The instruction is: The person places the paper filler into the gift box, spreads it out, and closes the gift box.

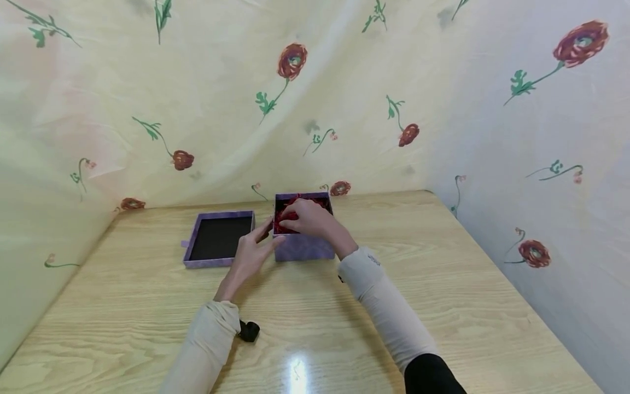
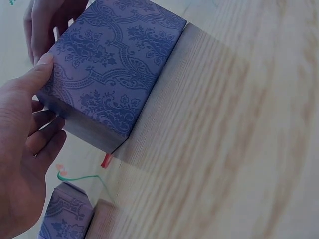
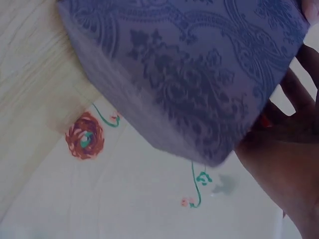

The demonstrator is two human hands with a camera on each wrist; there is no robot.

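A purple patterned box [image 1: 304, 248] stands near the back of the table with its top uncovered. Red shredded filler [image 1: 321, 202] shows inside it. My left hand [image 1: 251, 253] holds the box's left front corner; in the left wrist view its thumb [image 2: 37, 74] lies on the front face and the bent fingers are against the side. From above, my right hand [image 1: 312, 218] reaches into the box with fingers bent down at the filler. The front wall hides part of those fingers in the right wrist view, and whether they pinch anything is unclear.
Left of the box lies a shallow purple lid [image 1: 219, 262], its black inside facing up and a small tab on its left edge. A floral cloth [image 1: 344, 109] hangs right behind the wooden table [image 1: 394, 230] and along its sides.
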